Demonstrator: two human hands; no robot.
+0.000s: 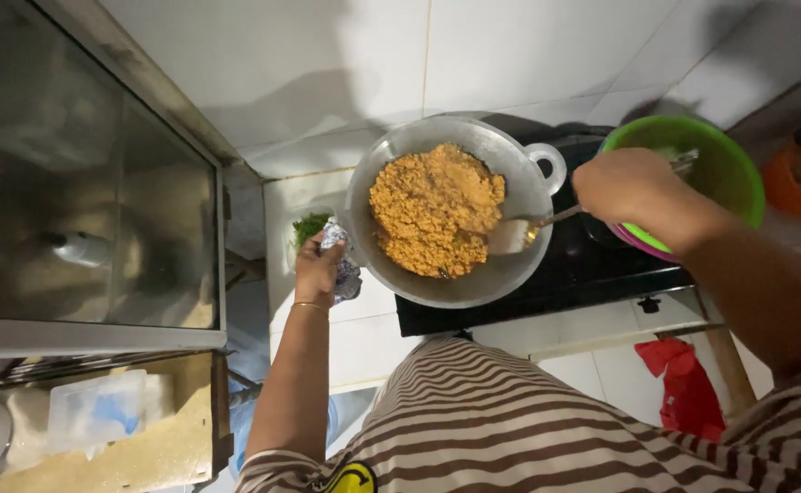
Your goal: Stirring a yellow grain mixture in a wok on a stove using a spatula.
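A grey metal wok (510, 169) full of orange-brown fried rice (432, 208) sits on a black stove (565, 274). My left hand (316, 269) grips the wok's left handle through a crumpled cloth (341, 260). My right hand (629, 187) holds a metal spatula (519, 233) whose blade rests at the right edge of the rice.
A green bowl (725, 164) stacked in a pink one stands right of the wok. Chopped greens (309, 226) lie on the white tiled counter behind my left hand. A glass-sided cabinet (90, 183) fills the left. A red cloth (684, 383) hangs lower right.
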